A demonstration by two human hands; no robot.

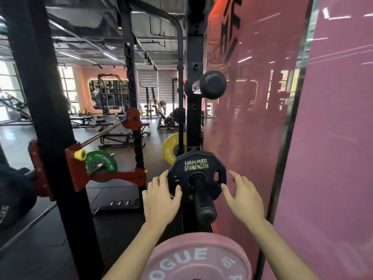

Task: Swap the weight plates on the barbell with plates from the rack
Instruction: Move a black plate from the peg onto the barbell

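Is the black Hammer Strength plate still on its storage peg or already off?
On. The black plate sits far back on the peg, which passes through its hole and sticks out in front.

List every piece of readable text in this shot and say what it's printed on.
"HAMMER STRENGTH": on the black plate on the rack peg, between the left hand and right hand.
"ROGUE": on the green plate on the barbell.
"OGUE", first letter cut off: on the pink plate at the bottom; its number is unclear.
"5KG", partly cut off: on the dark plate at far left.
Lettering on the yellow plate: mostly hidden, unreadable.
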